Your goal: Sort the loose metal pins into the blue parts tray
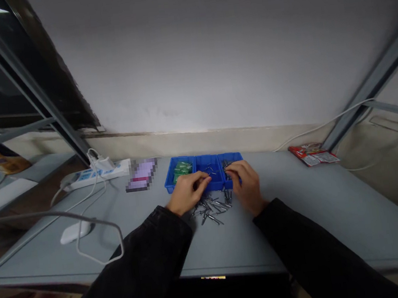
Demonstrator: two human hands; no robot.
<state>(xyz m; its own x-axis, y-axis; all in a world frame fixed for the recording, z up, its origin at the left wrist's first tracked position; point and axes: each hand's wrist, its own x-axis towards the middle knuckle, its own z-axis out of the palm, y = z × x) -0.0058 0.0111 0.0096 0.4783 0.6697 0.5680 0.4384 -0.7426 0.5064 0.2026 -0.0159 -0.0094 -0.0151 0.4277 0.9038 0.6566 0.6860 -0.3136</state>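
Three blue bins stand side by side on the grey table. The left bin point(169, 181) holds green packets point(182, 168), the middle bin point(217, 178) a few small metal pieces point(210, 169), and the right bin point(235, 156) more metal pieces. A loose pile of metal pieces point(211, 209) lies in front of them. My left hand point(188, 191) is closed at the front of the left and middle bins, thumb against curled fingers. Over the front of the right bin, my right hand point(247, 184) is pinched. What either hand holds is too small or hidden to make out.
On the left of the grey table point(302, 218) are a power strip point(118, 169) with cables, a blurred-out phone point(141, 174) and a white mouse-like object point(75, 232). A red packet point(313, 154) lies at the back right. A white cable loop point(120, 236) hangs near my left sleeve.
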